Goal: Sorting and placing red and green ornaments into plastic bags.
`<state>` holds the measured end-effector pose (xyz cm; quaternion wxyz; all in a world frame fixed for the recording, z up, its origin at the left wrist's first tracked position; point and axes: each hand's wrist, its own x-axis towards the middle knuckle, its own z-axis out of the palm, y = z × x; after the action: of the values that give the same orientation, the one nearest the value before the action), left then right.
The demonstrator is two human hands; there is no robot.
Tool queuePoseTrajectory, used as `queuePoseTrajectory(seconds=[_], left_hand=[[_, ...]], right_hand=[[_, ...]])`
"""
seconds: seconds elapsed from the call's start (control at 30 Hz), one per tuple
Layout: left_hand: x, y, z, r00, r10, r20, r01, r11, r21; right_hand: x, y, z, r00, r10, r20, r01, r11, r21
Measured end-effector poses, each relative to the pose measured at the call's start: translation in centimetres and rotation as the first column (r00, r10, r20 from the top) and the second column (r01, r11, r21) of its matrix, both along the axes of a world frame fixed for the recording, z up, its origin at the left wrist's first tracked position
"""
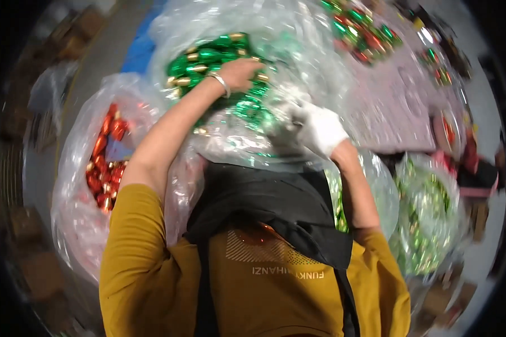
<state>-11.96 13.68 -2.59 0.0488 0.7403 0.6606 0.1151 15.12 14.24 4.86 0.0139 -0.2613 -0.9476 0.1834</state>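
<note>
A large clear plastic bag [298, 50] full of shiny green ornaments [208, 59] stands in front of me. My bare left hand [239, 74], with a silver bracelet at the wrist, reaches into the bag and lies on the green ornaments; its fingertips curl out of sight among them. My right hand [320, 130] wears a white glove and grips the bunched plastic at the bag's near rim. My yellow shirt and black apron fill the lower middle of the view.
A clear bag of red ornaments [104, 163] stands at my left. Another bag of green ornaments [427, 219] is at the right. A pale table [393, 106] with several red and green ornaments lies at the upper right. Cardboard boxes line the left edge.
</note>
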Motion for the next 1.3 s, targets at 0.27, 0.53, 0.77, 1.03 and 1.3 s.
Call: queuePoseTrajectory(seconds=[0.27, 0.53, 0.77, 1.03, 1.3], left_hand=[[-1.5, 3.1, -6.0, 0.943, 0.226, -0.246, -0.224, 0.974, 0.037], [-3.5, -1.1, -4.7, 0.833, 0.259, 0.488, -0.394, 0.898, 0.196], [0.1, -6.1, 0.5, 0.559, 0.162, 0.813, -0.625, 0.726, 0.286], [7.6, -6.7, 9.5, 0.696, -0.129, 0.706, -0.496, 0.625, 0.603], [11.9, -2.3, 8.0, 0.924, -0.369, 0.098, 0.137, 0.559, 0.818]], right_hand=[[13.7, 1.8, -4.5, 0.629, -0.420, -0.654, 0.450, 0.883, -0.134], [38.1, -3.7, -26.4, 0.498, -0.664, 0.558, 0.839, 0.532, -0.116], [41.6, -4.0, -49.2, -0.072, -0.974, 0.216, 0.908, -0.153, -0.390], [36.5, 2.2, -46.7, -0.025, -0.824, 0.567, 0.972, -0.153, -0.180], [38.9, 1.0, -51.5, 0.254, -0.884, 0.392, 0.959, 0.177, -0.223]])
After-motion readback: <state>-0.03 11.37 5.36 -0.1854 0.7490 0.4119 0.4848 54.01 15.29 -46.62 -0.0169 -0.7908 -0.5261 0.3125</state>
